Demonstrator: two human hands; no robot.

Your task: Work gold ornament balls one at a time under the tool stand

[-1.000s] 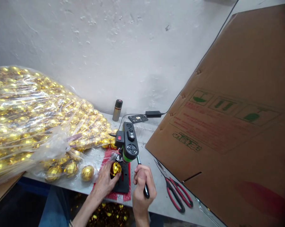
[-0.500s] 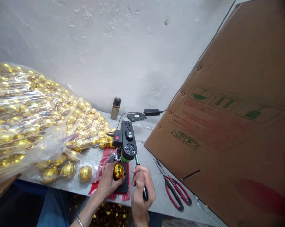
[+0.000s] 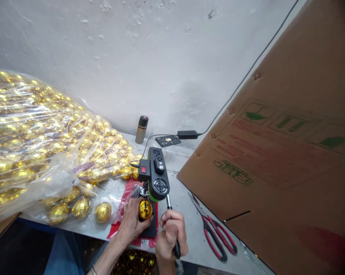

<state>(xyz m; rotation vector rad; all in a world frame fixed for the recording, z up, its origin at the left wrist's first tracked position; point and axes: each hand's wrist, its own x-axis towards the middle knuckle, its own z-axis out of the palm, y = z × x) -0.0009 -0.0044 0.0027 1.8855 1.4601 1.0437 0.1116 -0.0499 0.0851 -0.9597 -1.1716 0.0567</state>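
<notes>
A small gold mirrored ball [image 3: 145, 209] sits on the black base of a bench machine [image 3: 158, 173], beneath its head. My left hand [image 3: 132, 220] grips that ball from the left, thumb at its lower side. My right hand [image 3: 172, 235] is wrapped round the black handle of a lever [image 3: 169, 202] on the machine's right side. A red plastic sheet [image 3: 129, 191] lies under the base.
A big clear bag of gold balls [image 3: 46, 133] fills the left, with a loose ball [image 3: 102, 212] near it. Red-handled scissors [image 3: 215, 233] and a cardboard box [image 3: 275, 152] are on the right. Behind stand a bottle [image 3: 141, 130], a phone [image 3: 168, 140] and a power adapter [image 3: 188, 134].
The view has shifted slightly. Both hands keep their grips, and the right hand with the lever handle sits slightly lower in the picture.
</notes>
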